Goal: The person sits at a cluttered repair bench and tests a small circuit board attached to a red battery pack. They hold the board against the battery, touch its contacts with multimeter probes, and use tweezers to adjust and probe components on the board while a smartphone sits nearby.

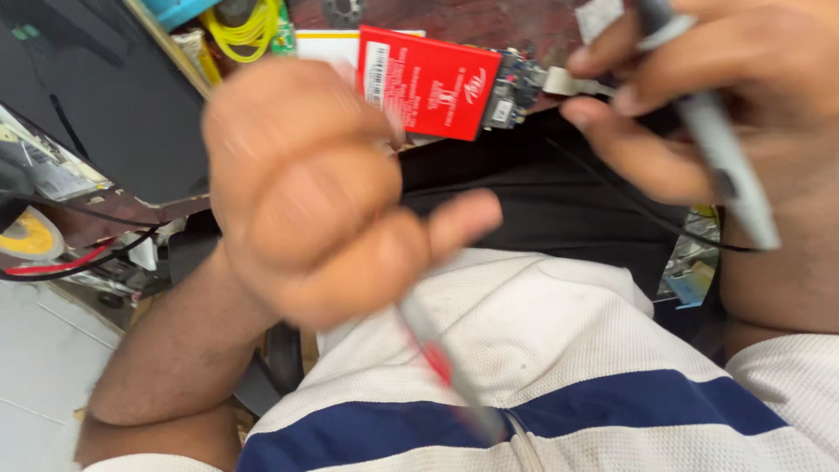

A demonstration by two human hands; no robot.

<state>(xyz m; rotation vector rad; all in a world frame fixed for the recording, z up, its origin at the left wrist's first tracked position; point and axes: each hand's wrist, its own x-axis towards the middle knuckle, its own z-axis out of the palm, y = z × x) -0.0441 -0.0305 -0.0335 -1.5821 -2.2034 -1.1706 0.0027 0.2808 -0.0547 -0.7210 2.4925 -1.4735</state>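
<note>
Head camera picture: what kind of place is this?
Probably a small electronics repair bench: a red battery with a bare circuit board, a yellow wire coil, and a probe in the left hand.

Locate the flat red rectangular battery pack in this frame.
In the head view, the flat red rectangular battery pack lies top centre, between the left hand and the right hand, its small circuit board end facing the right hand.

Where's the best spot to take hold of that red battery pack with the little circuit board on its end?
Probably by the long edges of the red battery pack, coming from its left, label end. The circuit board and metal tab sit at the right end, where the right hand already pinches the tab, so that end is crowded and looks fragile.
</note>
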